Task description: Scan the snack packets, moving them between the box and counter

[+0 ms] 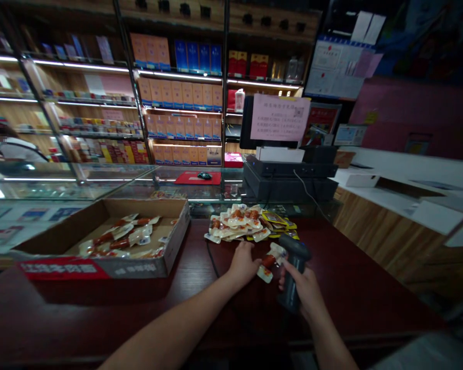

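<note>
My right hand (306, 285) is wrapped round the handle of a dark handheld barcode scanner (296, 250), which stands upright over the table. My left hand (244, 261) is closed, its fingers partly hidden, at the side of a small clear packet of reddish-brown sausage (269, 261). The packet lies slanted between both hands, its upper end close to the scanner and my right thumb. Just beyond, a pile of similar sausage packets (235, 222) sits on the table, with yellow packets (275, 220) at its right side.
An open cardboard box (177, 231) at left holds several sausage packets. Behind the pile stand a monitor (247, 123) with a pink notice and a dark cash drawer (289, 182). A mouse (204, 176) rests on a red mat. Another person (21, 149) is at far left.
</note>
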Tool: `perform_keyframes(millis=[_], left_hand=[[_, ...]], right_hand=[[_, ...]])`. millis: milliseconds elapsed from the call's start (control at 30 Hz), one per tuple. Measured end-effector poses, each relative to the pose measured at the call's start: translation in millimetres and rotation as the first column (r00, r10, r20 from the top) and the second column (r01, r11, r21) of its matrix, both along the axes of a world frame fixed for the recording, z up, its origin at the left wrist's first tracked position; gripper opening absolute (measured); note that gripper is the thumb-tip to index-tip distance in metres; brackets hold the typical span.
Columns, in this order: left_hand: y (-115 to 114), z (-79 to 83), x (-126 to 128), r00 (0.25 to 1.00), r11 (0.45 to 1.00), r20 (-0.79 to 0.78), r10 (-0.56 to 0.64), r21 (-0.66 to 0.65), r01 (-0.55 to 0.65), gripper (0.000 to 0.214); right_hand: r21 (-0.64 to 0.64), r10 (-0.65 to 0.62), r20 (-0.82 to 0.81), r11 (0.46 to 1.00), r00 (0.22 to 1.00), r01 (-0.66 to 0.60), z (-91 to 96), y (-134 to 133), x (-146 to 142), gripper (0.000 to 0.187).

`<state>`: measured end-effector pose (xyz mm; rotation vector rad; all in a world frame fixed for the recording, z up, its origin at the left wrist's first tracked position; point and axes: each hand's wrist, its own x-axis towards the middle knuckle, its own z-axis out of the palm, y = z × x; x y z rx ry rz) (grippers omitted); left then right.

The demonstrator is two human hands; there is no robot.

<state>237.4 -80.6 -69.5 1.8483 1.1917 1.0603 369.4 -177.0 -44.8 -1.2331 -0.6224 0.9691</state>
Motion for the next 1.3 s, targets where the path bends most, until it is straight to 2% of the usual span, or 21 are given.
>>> perform_keyframes(millis=[133, 267, 333, 400, 433, 500, 567, 600, 633, 667, 733, 833, 967, 1067, 1200, 1300], left_hand=[[1, 14.1, -37, 0.998, 0.994, 0.057, 0.0, 0.111, -0.007, 0.024], [6, 42.8, -96, 0.99, 0.965, 0.136, 0.041, 0.25, -0.075, 0.019], [15, 61.1, -133, 0.982, 0.936, 0.161, 0.101, 0.319, -0.149, 0.016], [32, 77.6, -174, 0.958, 0.898, 0.165, 0.235, 0.34, -0.279, 0.013], [43, 83.9, -196, 0.943, 0.882, 0.111, 0.313, 0.335, -0.332, 0.012], [69, 91.6, -238, 0.885, 0.874, -0.119, 0.45, 0.264, -0.409, 0.015], [97, 92.4, -276, 0.775, 0.876, -0.409, 0.482, 0.211, -0.434, 0.019], [110, 90.8, -291, 0.689, 0.874, -0.548, 0.474, 0.198, -0.444, 0.019], [121, 88.2, -305, 0.609, 0.876, -0.655, 0.447, 0.185, -0.445, 0.018], [131, 85.0, -316, 0.583, 0.878, -0.687, 0.434, 0.176, -0.445, 0.016], [147, 77.8, -333, 0.553, 0.886, -0.73, 0.402, 0.158, -0.436, 0.014], [165, 67.0, -348, 0.549, 0.905, -0.757, 0.354, 0.129, -0.405, 0.018], [187, 54.2, -358, 0.555, 0.936, -0.79, 0.262, 0.069, -0.345, 0.022], [200, 46.9, -362, 0.541, 0.942, -0.814, 0.21, 0.02, -0.335, 0.02], [208, 40.1, -365, 0.522, 0.925, -0.817, 0.244, 0.034, -0.379, 0.023], [207, 38.4, -366, 0.559, 0.915, -0.768, 0.312, 0.084, -0.394, 0.025]], right_hand=[[-0.021, 0.045, -0.005, 0.999, 0.999, -0.045, 3.3, 5, -13, 0.038], [-0.024, 0.126, -0.045, 0.992, 0.991, -0.128, 3.9, 10, -36, 0.045], [-0.006, 0.183, -0.058, 0.983, 0.981, -0.184, 4.0, 14, -50, 0.048], [0.003, 0.242, -0.057, 0.97, 0.969, -0.242, 5.5, 19, -66, 0.049], [0.005, 0.268, -0.051, 0.963, 0.962, -0.268, 7.1, 23, -74, 0.049], [0.014, 0.32, -0.035, 0.947, 0.947, -0.32, 11.4, 32, -91, 0.049], [0.044, 0.367, -0.014, 0.929, 0.93, -0.366, 15.8, 45, -108, 0.047], [0.062, 0.389, 0.002, 0.919, 0.921, -0.388, 17.3, 53, -116, 0.043], [0.065, 0.415, 0.023, 0.907, 0.91, -0.415, 17.9, 61, -123, 0.039], [0.083, 0.423, 0.034, 0.902, 0.905, -0.425, 17.3, 68, -129, 0.037], [0.138, 0.436, 0.034, 0.889, 0.899, -0.436, 12.6, 80, -139, 0.034], [0.187, 0.47, 0.045, 0.863, 0.881, -0.47, -0.9, 90, -142, 0.031], [0.177, 0.482, 0.069, 0.856, 0.874, -0.486, -15.5, 92, -131, 0.03], [0.172, 0.481, 0.104, 0.853, 0.87, -0.492, -17.8, 93, -125, 0.03], [0.176, 0.472, 0.123, 0.855, 0.873, -0.487, -16.1, 95, -126, 0.03], [0.181, 0.476, 0.117, 0.853, 0.871, -0.49, -15.9, 96, -128, 0.03]])
